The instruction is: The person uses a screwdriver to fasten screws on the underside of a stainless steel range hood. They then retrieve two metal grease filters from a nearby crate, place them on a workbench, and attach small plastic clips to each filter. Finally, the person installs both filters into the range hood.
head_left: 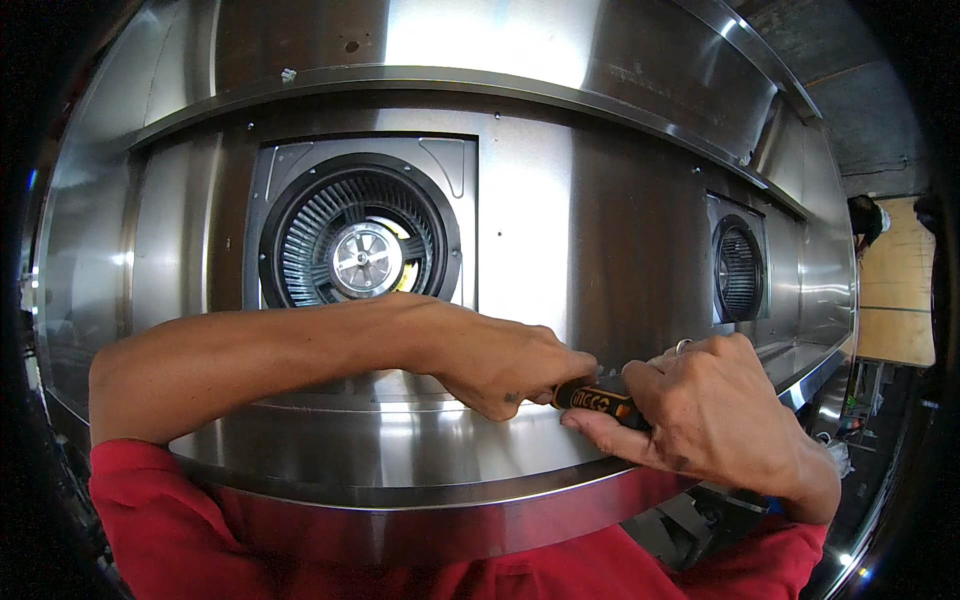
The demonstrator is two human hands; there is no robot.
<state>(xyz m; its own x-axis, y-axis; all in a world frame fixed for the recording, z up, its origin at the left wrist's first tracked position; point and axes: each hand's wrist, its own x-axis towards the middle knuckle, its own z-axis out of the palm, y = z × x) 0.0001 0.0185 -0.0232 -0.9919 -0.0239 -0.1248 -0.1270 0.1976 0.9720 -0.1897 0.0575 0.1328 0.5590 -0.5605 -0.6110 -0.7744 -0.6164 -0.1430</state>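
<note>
A screwdriver [603, 403] with a thick black handle and orange marks lies sideways between my two hands, above the front ledge of a stainless steel housing [530, 200]. My right hand [712, 405] is closed round the handle's right end, thumb along its near side. At the handle's left end, the curled fingers of my left hand [510, 370] close on the tool's front part. The shaft and tip are mostly hidden by those fingers. My left forearm crosses in front of a round blower fan [365, 235] and covers its lower edge.
A second blower fan [738, 265] sits in the housing's right part. A raised metal lip [400, 75] runs along the back, and a curved front edge [420, 497] lies close to my body. Far right, a person [868, 220] is partly seen beside a wooden board [895, 290].
</note>
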